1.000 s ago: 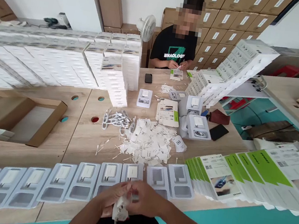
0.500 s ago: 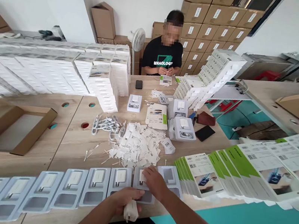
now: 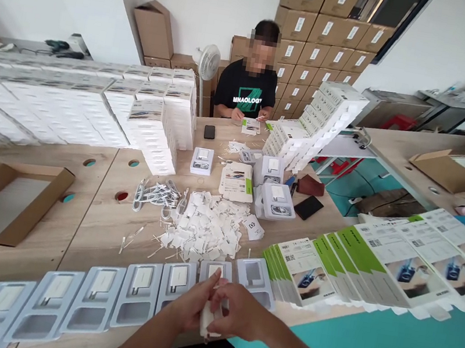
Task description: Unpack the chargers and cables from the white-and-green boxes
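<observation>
Down by the near edge of the table point(image 3: 97, 220), I've got both hands together: left hand point(image 3: 192, 305) wrapped around a white charger point(image 3: 208, 318), right hand point(image 3: 239, 310) pinching it too. It's just my side of the grey trays point(image 3: 133, 313).

The trays point(image 3: 132, 312) look smooth plastic, the tabletop point(image 3: 102, 230) matt wood.
</observation>
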`<state>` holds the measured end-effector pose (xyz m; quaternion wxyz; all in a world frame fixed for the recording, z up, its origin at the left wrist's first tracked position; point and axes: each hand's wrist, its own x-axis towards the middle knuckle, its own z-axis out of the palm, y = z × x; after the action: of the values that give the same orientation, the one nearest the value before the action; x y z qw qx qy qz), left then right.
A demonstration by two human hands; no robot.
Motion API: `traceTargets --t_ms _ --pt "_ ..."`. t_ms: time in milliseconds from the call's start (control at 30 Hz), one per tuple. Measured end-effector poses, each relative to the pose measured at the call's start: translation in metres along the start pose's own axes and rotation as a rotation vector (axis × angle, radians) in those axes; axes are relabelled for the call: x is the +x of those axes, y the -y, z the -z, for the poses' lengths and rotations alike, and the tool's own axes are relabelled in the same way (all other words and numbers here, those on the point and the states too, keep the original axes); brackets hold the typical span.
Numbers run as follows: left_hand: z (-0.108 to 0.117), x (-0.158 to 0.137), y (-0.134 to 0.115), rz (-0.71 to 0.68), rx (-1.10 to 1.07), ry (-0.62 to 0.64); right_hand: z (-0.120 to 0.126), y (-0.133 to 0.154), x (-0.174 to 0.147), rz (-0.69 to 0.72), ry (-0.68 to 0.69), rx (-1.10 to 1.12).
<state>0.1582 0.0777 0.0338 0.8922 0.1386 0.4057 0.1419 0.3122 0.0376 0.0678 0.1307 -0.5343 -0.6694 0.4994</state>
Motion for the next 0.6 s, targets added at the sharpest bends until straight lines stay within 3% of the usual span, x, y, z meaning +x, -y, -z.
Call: traceTargets --t_ms 133,233,400,600 --pt "0.004 -0.003 -0.005 0.033 0.01 -0.013 0.044 -0.022 -0.004 -0.036 -0.076 -0.399" --pt "0.014 -0.019 -0.009 0.013 0.022 -0.023 0.063 -0.051 0.006 -0.108 -0.128 -0.541" --pt "0.035 -0.055 -0.01 -0.045 0.018 -0.124 0.051 -0.093 0.038 -0.155 -0.141 -0.659" --pt "0.075 -0.087 0.013 -0.126 -0.092 -0.312 0.031 -0.101 0.034 -0.11 -0.2 -0.762"
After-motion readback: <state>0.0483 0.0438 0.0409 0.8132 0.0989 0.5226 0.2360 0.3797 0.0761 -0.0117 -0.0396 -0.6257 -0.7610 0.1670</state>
